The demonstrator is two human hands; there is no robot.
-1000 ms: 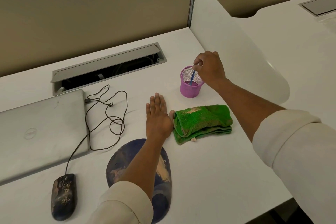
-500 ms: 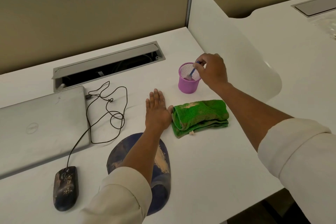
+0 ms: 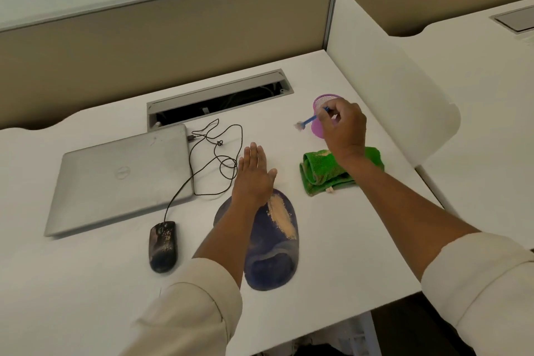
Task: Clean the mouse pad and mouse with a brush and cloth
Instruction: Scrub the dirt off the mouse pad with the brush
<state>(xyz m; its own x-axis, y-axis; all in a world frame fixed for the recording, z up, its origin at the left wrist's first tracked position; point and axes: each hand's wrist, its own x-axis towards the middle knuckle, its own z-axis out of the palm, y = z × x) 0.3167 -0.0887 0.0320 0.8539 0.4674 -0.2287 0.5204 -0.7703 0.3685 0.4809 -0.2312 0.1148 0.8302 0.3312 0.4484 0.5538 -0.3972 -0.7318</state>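
Observation:
A dark blue oval mouse pad (image 3: 268, 254) with a tan streak of dust lies near the desk's front edge. Left of it sits a black wired mouse (image 3: 162, 246), speckled with dirt. My left hand (image 3: 254, 175) rests flat on the desk, fingers together, at the pad's far end, its forearm crossing the pad. My right hand (image 3: 344, 127) holds a small blue brush (image 3: 310, 120) by the handle, bristles pointing left, lifted clear of the pink mesh cup (image 3: 322, 104). A folded green cloth (image 3: 326, 172) lies under my right wrist.
A shut silver laptop (image 3: 121, 179) lies at the left, the mouse cable (image 3: 213, 162) coiled beside it. A cable slot (image 3: 219, 98) is set into the desk behind. A white divider (image 3: 390, 81) borders the right side.
My right hand has pulled the brush out of the pink cup and swung its bristles to the left. The left hand stays flat on the desk.

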